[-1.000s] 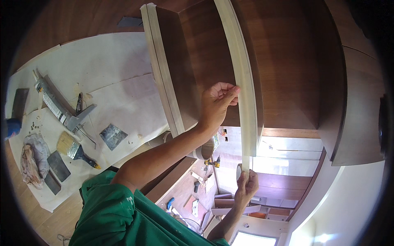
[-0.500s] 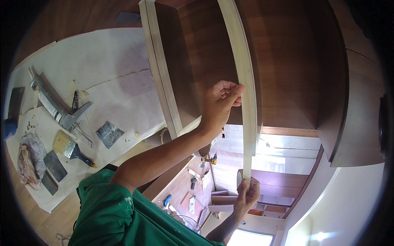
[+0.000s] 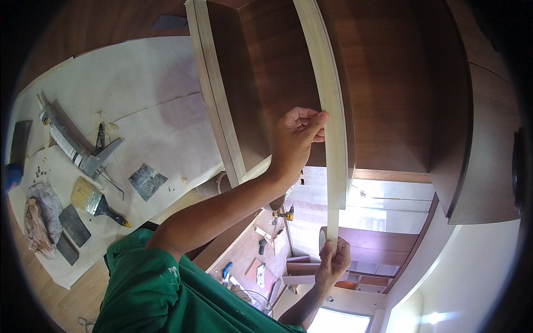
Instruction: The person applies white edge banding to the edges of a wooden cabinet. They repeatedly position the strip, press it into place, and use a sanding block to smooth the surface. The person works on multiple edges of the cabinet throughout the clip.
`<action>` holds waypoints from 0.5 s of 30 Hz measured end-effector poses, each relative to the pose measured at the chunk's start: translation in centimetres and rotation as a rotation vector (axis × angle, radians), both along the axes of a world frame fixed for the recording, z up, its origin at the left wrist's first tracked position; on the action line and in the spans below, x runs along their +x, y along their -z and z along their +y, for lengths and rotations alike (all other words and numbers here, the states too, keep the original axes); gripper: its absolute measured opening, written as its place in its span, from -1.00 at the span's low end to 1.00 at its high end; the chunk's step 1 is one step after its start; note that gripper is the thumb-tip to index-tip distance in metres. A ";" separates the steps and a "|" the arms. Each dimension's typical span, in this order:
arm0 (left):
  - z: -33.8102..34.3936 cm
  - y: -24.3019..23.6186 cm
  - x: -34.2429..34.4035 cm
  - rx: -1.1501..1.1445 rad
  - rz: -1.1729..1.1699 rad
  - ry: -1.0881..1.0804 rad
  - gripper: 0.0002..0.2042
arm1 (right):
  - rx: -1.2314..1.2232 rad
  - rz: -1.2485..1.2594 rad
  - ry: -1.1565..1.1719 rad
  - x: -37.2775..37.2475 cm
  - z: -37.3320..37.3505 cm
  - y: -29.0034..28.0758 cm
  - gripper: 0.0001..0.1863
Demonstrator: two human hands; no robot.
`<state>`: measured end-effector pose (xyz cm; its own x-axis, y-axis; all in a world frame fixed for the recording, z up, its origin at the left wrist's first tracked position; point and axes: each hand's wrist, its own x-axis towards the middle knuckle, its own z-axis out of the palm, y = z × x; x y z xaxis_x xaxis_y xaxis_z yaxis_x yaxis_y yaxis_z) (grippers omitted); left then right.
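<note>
A pale strip of masking tape [image 3: 333, 147] runs along the front edge of a brown wooden cabinet panel and stretches below its end to a tape roll [image 3: 322, 238]. My right hand [image 3: 336, 261] is closed round that roll, thumb against the strip. Higher up, my left hand [image 3: 302, 125] has its fingers curled and its thumb and fingertips pinched at the strip's left edge. Another panel edge [image 3: 214, 91], left of it, also carries pale tape. Between the two panels lies the brown inside of the cabinet [image 3: 277, 61].
On the white sheet [image 3: 161, 83] at left lie a caulking gun [image 3: 78, 147], a wide brush [image 3: 94, 200], a dark square scraper plate [image 3: 147, 182] and a crumpled rag [image 3: 41, 216]. A workbench [image 3: 250, 261] with a drill [image 3: 288, 213] and a fan [image 3: 252, 299] stand lower down.
Both hands keep their grips on the tape and roll. The view has shifted very slightly; otherwise the strip and the hands look nearly the same.
</note>
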<state>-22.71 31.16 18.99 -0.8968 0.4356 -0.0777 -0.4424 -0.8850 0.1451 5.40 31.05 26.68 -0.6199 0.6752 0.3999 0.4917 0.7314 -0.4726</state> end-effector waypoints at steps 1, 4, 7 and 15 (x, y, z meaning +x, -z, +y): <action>0.0 0.0 0.0 0.006 -0.007 0.011 -0.77 | 0.002 -0.001 -0.004 0.0 0.1 0.0 -0.76; -0.2 0.0 -0.2 0.021 -0.016 0.056 -0.77 | 0.026 -0.023 0.001 0.0 0.0 0.0 -0.76; -0.4 0.1 -0.3 0.018 -0.009 0.097 -0.80 | 0.015 -0.003 0.000 -0.2 -0.2 0.0 -0.75; -0.2 0.4 -0.4 0.033 -0.012 0.109 -0.80 | 0.020 0.002 -0.002 -0.3 -0.6 -0.1 -0.74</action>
<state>-23.08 30.98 18.62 -0.8433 0.5326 -0.0723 -0.5375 -0.8359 0.1110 5.12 30.45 26.77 -0.6205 0.6660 0.4141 0.4895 0.7415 -0.4589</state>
